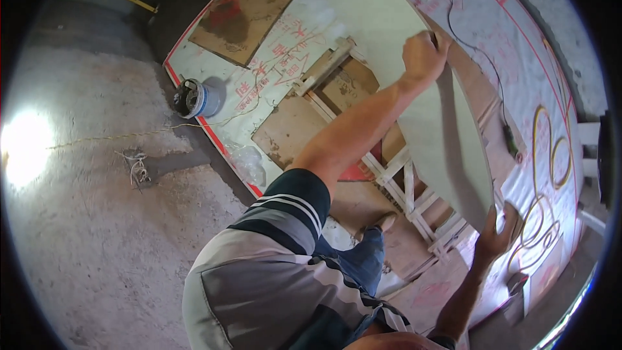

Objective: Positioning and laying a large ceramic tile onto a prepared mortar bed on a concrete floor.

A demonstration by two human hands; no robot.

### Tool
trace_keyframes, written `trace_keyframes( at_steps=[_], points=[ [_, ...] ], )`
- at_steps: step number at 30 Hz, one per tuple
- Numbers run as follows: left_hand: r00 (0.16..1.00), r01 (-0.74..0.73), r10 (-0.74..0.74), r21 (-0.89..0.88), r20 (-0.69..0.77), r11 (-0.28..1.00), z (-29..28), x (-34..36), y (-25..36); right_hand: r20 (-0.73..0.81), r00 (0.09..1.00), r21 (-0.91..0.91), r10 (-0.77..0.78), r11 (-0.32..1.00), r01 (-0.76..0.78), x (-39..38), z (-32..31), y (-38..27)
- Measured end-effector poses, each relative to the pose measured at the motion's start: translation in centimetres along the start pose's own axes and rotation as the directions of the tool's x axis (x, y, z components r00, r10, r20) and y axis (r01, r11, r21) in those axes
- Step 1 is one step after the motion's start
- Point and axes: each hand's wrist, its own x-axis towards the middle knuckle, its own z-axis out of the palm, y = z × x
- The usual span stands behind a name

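A large pale board point(440, 149) spans the upper middle to the right of the view, raised over a pale wooden lattice frame point(408, 201). My left hand point(422, 58) is closed on the board's long right edge, higher up, with my arm reaching across the frame. My right hand point(500, 227) grips the board at its lower right corner. Brown cardboard point(285, 133) lies beneath and around the frame.
A bucket point(194, 98) stands left on the red-edged sheeting point(278, 45), near a stained brown panel point(240, 13) and crumpled plastic point(246, 162). A green-handled tool point(510, 141) with black cord and a yellow hose point(539, 129) lie right. A bright light point(26, 146) shines at far left.
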Motion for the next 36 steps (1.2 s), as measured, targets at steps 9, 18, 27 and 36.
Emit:
trace_keyframes(
  at_steps=[9, 18, 27, 36],
  points=[
    [1.000, 0.010, -0.010, 0.036, 0.000, 0.999, 0.3, -0.1, 0.5, 0.037, 0.965, -0.037, -0.258, 0.965, 0.260, 4.2, 4.9, -0.7],
    [0.998, 0.050, -0.051, 0.036, 0.043, 0.998, 0.3, 0.2, 0.5, -0.012, 0.947, -0.107, -0.320, 0.942, 0.317, 4.3, 5.4, -1.1],
    [0.919, 0.229, -0.205, -0.032, 0.336, 0.973, -2.3, 1.0, 0.5, 0.027, 0.982, -0.153, -0.189, 0.970, 0.191, 4.0, 6.1, -2.1],
    [0.790, 0.143, -0.126, 0.020, 0.600, 0.989, -3.6, 2.4, -0.8, 0.058, 0.986, -0.266, -0.157, 0.950, 0.166, 4.0, 6.5, -2.1]
  ],
)
